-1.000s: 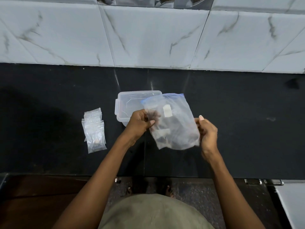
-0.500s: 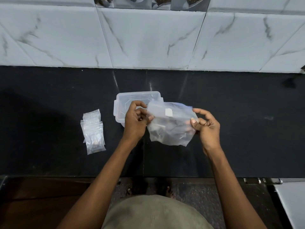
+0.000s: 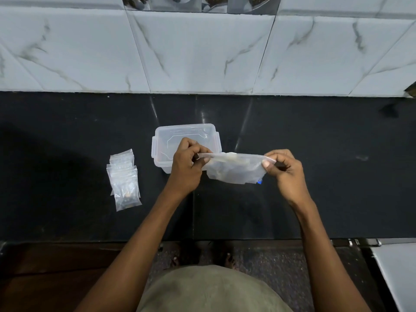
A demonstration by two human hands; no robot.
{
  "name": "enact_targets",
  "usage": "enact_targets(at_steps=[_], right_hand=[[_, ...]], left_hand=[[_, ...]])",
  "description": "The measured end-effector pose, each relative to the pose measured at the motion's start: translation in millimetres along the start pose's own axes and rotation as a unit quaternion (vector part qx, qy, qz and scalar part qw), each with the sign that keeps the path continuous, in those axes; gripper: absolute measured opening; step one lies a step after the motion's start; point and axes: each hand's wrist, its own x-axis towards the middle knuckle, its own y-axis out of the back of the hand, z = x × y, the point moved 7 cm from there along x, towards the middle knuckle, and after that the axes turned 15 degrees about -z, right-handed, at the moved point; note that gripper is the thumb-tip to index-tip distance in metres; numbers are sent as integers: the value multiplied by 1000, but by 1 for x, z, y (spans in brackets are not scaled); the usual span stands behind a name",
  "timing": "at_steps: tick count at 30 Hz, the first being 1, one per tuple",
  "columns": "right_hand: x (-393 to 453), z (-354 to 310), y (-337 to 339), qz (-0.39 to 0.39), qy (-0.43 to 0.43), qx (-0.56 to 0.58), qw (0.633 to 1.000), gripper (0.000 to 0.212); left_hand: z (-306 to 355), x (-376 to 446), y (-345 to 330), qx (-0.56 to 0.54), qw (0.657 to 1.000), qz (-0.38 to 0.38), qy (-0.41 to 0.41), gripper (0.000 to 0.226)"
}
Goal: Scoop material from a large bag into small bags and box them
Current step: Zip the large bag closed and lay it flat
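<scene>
A large clear zip bag (image 3: 234, 171) hangs above the black counter (image 3: 67, 136), its top edge stretched level between both hands. My left hand (image 3: 186, 167) pinches the bag's left top corner. My right hand (image 3: 286, 172) pinches the right top corner. Dark material shows faintly through the plastic. Behind my left hand stands a clear plastic box (image 3: 185, 140) with side clips, partly hidden by that hand. A small pile of little clear zip bags (image 3: 123, 179) lies on the counter to the left.
White marble-patterned wall tiles (image 3: 202, 52) rise behind the counter. The counter's front edge runs just below my forearms, with the floor and my feet beneath. A white surface (image 3: 396, 273) sits at the lower right.
The large bag has swung from an upright, tilted pose to hanging with its top edge stretched level between my hands. Both hands moved apart to its corners and slightly lower.
</scene>
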Motion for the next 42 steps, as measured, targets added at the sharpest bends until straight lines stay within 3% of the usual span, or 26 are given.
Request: enact_targets(at_steps=[3, 7, 12, 16, 22, 24, 27, 30, 33, 35, 38, 42], right_hand=[[-1, 6, 1, -1, 6, 37, 999, 20], [-6, 17, 3, 63, -1, 11, 998, 19], [-19, 19, 14, 135, 17, -118, 984, 17], [-21, 45, 21, 147, -6, -172, 974, 15], [-16, 97, 47, 107, -92, -34, 989, 20], [-5, 102, 62, 89, -81, 36, 992, 22], [15, 93, 87, 84, -51, 48, 994, 31], [30, 88, 112, 116, -19, -11, 993, 41], [36, 94, 117, 121, -8, -166, 979, 49], [37, 110, 107, 69, -51, -255, 963, 52], [30, 133, 84, -22, -106, -298, 948, 49], [24, 132, 74, -35, -146, -336, 930, 39]], left_hand=[[2, 2, -11, -41, 999, 10, -19, 9], [-1, -4, -43, -140, 989, 45, 20, 10], [7, -5, -71, -74, 992, 97, 34, 11], [-1, 5, -89, -38, 995, 90, 15, 16], [-22, 20, -120, -67, 995, 9, 71, 29], [-18, 30, -122, -65, 996, 2, 63, 33], [-3, 45, -123, -55, 998, 26, 24, 34], [9, 58, -133, -44, 999, 26, -15, 32], [4, 63, -145, 34, 998, -17, -44, 39], [-8, 60, -158, 79, 992, -90, -27, 42], [-24, 51, -172, 128, 978, -166, 14, 39], [-16, 54, -170, 151, 980, -118, -44, 35]])
